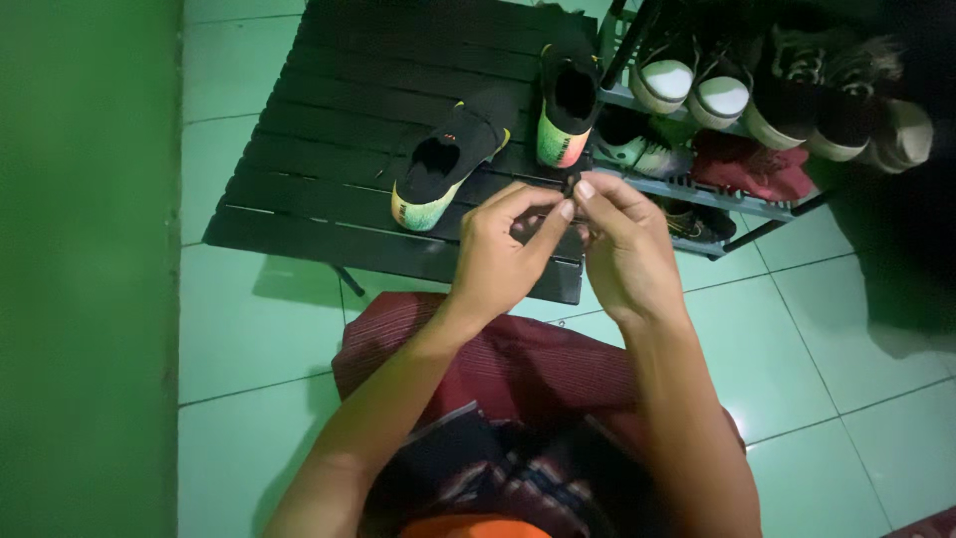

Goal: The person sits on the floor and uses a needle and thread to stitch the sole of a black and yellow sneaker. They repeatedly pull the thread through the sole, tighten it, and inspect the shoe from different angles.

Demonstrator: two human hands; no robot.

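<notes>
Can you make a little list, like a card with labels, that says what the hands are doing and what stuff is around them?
left hand: fingertips pinch a small dark thing, too small to tell what
right hand: pinches the same small dark thing, touching the left fingertips
table: low, black, slatted, on a green tiled floor
near shoe: black with a green and orange sole, lying on the table
far shoe: same kind, at the table's right edge
shoe rack: right of the table, holds several shoes
lap: dark red striped cloth

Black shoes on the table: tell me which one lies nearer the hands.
The left shoe, angled, toe toward the left hand. The other shoe stands farther back beside the rack.
</notes>
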